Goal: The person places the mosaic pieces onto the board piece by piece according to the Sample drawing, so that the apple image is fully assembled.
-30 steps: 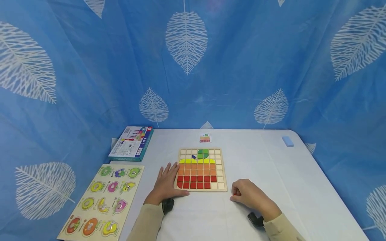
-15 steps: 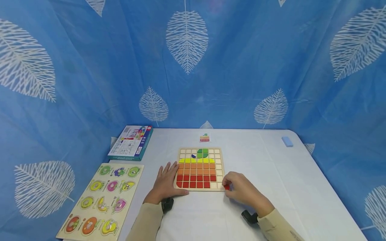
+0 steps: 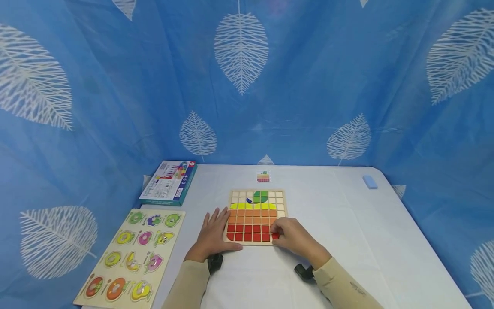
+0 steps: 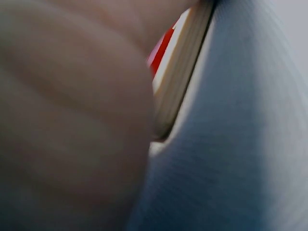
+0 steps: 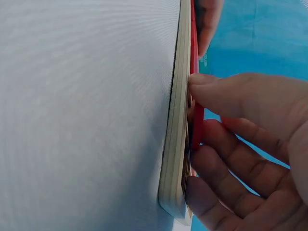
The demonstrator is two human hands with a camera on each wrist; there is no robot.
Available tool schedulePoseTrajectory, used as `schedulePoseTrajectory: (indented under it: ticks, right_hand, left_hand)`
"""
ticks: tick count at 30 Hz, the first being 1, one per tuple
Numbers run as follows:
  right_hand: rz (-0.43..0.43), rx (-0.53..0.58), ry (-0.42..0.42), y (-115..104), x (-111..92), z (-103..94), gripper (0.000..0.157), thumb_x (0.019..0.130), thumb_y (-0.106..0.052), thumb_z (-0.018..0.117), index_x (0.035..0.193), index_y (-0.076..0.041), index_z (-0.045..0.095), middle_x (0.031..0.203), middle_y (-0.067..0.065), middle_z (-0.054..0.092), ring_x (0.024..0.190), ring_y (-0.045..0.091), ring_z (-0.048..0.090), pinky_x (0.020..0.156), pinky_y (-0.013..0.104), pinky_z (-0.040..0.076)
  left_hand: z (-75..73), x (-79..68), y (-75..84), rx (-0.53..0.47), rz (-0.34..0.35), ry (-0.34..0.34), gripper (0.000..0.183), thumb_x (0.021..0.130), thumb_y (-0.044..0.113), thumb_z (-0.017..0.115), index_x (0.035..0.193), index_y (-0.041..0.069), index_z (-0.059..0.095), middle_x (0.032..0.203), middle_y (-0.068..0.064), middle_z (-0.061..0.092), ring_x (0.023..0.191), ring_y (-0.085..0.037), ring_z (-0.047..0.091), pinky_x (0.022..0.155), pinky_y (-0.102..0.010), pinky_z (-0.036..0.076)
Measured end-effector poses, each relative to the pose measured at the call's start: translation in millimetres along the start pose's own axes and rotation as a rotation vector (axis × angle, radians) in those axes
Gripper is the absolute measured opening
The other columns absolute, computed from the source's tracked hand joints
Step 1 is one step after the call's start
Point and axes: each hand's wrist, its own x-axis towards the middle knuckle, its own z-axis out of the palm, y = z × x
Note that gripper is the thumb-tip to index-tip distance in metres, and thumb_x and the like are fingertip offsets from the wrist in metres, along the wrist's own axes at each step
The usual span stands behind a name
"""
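In the head view a square wooden grid board (image 3: 286,201) lies at the middle of the table. It bears green, yellow, orange and red tiles in rows, plus one small dark blue piece. My left hand (image 3: 213,234) rests along its left side, fingers spread, thumb at the front edge. Over the board's front right part, my right hand (image 3: 299,241) pinches a red tile (image 3: 275,236) at the right end of the front row. Up close in the right wrist view, that red tile (image 5: 197,125) stands tilted at the board's edge between thumb and fingers.
A small pattern card (image 3: 263,177) lies behind the board. On the left are a boxed game (image 3: 168,183) and a wooden fruit puzzle (image 3: 167,250). A light blue block (image 3: 369,182) sits at the back right. Blue leaf-print cloth hangs around the table.
My right hand has moved left from the table beside the board to over its front right corner, carrying the red tile. The left hand has stayed at the board's left side.
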Motion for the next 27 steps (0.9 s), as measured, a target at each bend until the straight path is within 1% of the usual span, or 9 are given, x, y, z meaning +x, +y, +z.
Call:
schedulePoseTrajectory:
  ticks: [2,9,14,17,21,24,25,27]
  right_hand:
    - [0.018,0.007,-0.001,-1.3,0.9,0.4,0.027,0.08,-0.004,0.093,0.094,-0.013,0.072,0.087,-0.007,0.065,0.077,0.013,0.055,0.069,0.028,0.053]
    - [0.013,0.023,-0.008,-3.9,1.4,3.9,0.023,0.081,-0.006,0.092,0.094,-0.013,0.075,0.088,-0.009,0.069,0.076,0.009,0.059,0.071,0.03,0.056]
    - [0.017,0.012,0.002,-3.6,1.9,4.9,0.022,0.081,-0.006,0.092,0.093,-0.014,0.076,0.085,-0.012,0.068,0.074,0.007,0.059,0.07,0.029,0.056]
    - [0.023,0.017,-0.003,-3.2,1.2,3.6,0.022,0.081,-0.009,0.093,0.094,-0.015,0.076,0.087,-0.012,0.069,0.076,0.007,0.059,0.072,0.029,0.056]
    - [0.022,0.019,0.022,-1.5,-1.7,-2.4,0.019,0.083,-0.012,0.092,0.095,-0.015,0.077,0.09,-0.011,0.07,0.081,0.008,0.063,0.076,0.031,0.058]
    - [0.052,-0.001,0.073,1.9,-3.6,-11.6,0.015,0.086,-0.013,0.09,0.094,-0.016,0.077,0.09,-0.012,0.068,0.084,0.009,0.064,0.077,0.034,0.059]
    - [0.066,-0.014,0.091,3.7,-4.2,-15.9,0.014,0.088,-0.014,0.089,0.093,-0.016,0.076,0.09,-0.012,0.068,0.085,0.009,0.064,0.077,0.035,0.059]
    - [0.1,-0.033,0.122,9.3,-4.4,-26.2,0.011,0.089,-0.014,0.087,0.093,-0.017,0.076,0.089,-0.012,0.068,0.087,0.011,0.064,0.079,0.037,0.059]
  left_hand:
    - [-0.7,0.0,-1.1,0.006,-0.003,0.002,0.132,0.061,0.078,0.084,0.166,0.015,0.035,0.17,-0.006,0.031,0.159,-0.034,0.013,0.125,-0.057,0.001]
    - [-1.3,-0.8,-2.9,0.0,-0.008,-0.006,0.133,0.061,0.079,0.083,0.166,0.014,0.035,0.17,-0.008,0.031,0.159,-0.034,0.012,0.125,-0.058,0.0]
    - [0.2,-1.2,-2.9,-0.001,-0.021,-0.006,0.133,0.06,0.079,0.084,0.166,0.014,0.035,0.17,-0.008,0.031,0.159,-0.034,0.012,0.125,-0.058,0.001]
    - [0.3,-1.1,-2.5,-0.005,-0.019,-0.001,0.132,0.06,0.078,0.084,0.166,0.014,0.036,0.17,-0.008,0.032,0.159,-0.034,0.012,0.125,-0.058,0.001]
    - [0.1,-1.4,-1.4,-0.026,-0.004,-0.003,0.132,0.06,0.076,0.085,0.165,0.013,0.036,0.169,-0.009,0.033,0.159,-0.035,0.013,0.125,-0.059,0.0]
    - [-2.1,-1.2,-2.7,-0.063,-0.014,-0.022,0.133,0.06,0.076,0.085,0.166,0.016,0.034,0.17,-0.007,0.031,0.159,-0.034,0.011,0.125,-0.059,-0.001]
    - [-4.5,-1.0,-3.4,-0.083,-0.022,-0.033,0.134,0.059,0.076,0.086,0.167,0.017,0.033,0.17,-0.007,0.031,0.159,-0.033,0.011,0.125,-0.059,0.0]
    - [-12.0,0.4,-5.6,-0.136,-0.049,-0.061,0.132,0.061,0.075,0.087,0.167,0.018,0.033,0.17,-0.008,0.032,0.159,-0.034,0.013,0.124,-0.062,0.005]
